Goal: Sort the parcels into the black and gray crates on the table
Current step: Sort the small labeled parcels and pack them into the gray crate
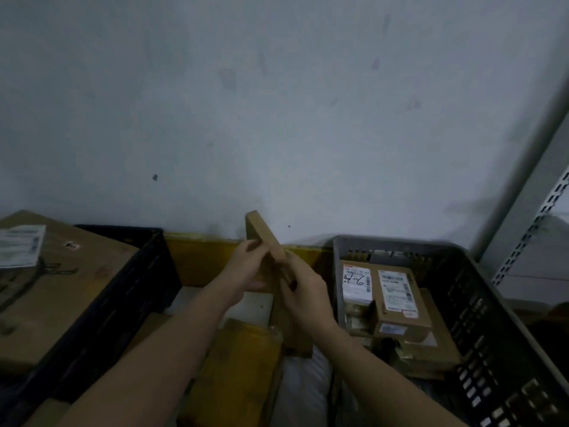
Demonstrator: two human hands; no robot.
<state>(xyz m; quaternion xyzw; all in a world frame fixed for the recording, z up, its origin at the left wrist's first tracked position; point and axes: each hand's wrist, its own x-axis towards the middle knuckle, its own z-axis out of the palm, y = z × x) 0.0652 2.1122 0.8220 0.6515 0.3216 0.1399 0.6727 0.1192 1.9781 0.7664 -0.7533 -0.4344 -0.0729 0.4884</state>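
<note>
1. A scuffed grey wall [277,103] is filling the upper half of the view, with a slotted metal shelving upright [535,223] leaning in at the right edge.
2. Below it, a black crate [129,291] is sitting on the left, and a large brown carton [61,303] with a white shipping label [20,246] is lying in it.
3. A gray crate [480,303] is standing on the right, holding several small cardboard parcels; one white label there is showing the handwritten mark "4-6" [357,280], and another labelled box [398,298] is resting just beside it.
4. Between the two crates, a yellow bin [197,257] is sitting against the wall, with yellow padded mailers [237,365] and a white bag [304,392] piled in front.
5. The person is holding a thin flat cardboard parcel [264,235] up on edge, tilted, above the middle pile.
6. The left hand [246,266] is curling its fingers round the parcel's near side.
7. The right hand [304,291] is gripping the lower edge, thumb pressing on the cardboard.
</note>
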